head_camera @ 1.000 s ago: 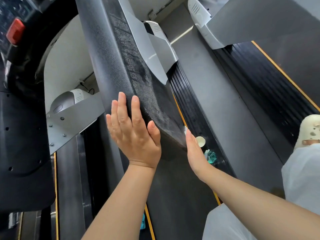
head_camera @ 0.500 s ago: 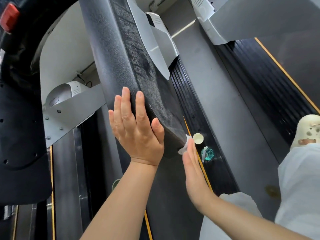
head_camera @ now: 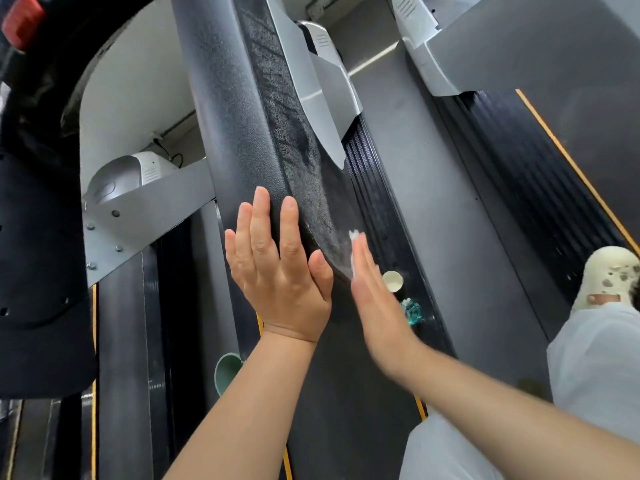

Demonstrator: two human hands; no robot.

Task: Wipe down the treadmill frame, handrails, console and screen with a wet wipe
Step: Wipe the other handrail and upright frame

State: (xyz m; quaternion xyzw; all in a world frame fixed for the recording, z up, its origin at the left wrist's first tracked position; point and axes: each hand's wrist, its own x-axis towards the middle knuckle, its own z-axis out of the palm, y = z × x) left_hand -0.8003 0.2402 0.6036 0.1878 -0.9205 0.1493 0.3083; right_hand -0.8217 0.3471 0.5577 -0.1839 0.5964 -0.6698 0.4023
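Note:
A thick black textured handrail (head_camera: 242,133) of the treadmill runs from top centre down to the middle. Its right face shows wet streaks. My left hand (head_camera: 277,271) rests flat on the handrail's left side near its lower end, fingers straight. My right hand (head_camera: 374,299) lies flat against the handrail's right face and presses a white wet wipe (head_camera: 354,237) to it; only a bit of the wipe shows above my fingertips. The black console (head_camera: 34,237) with a red stop button (head_camera: 22,22) fills the left edge.
A paper cup (head_camera: 393,281) and a teal wrapper (head_camera: 412,311) lie on the side rail below my right hand. A green cup (head_camera: 227,372) sits behind my left forearm. Grey uprights (head_camera: 138,216), the belt and a neighbouring treadmill (head_camera: 519,57) surround me. My shoe (head_camera: 609,275) is at right.
My right hand has slid up along the handrail's right face with the wipe, from its lower tip to beside my left hand. My left hand stays flat on the rail.

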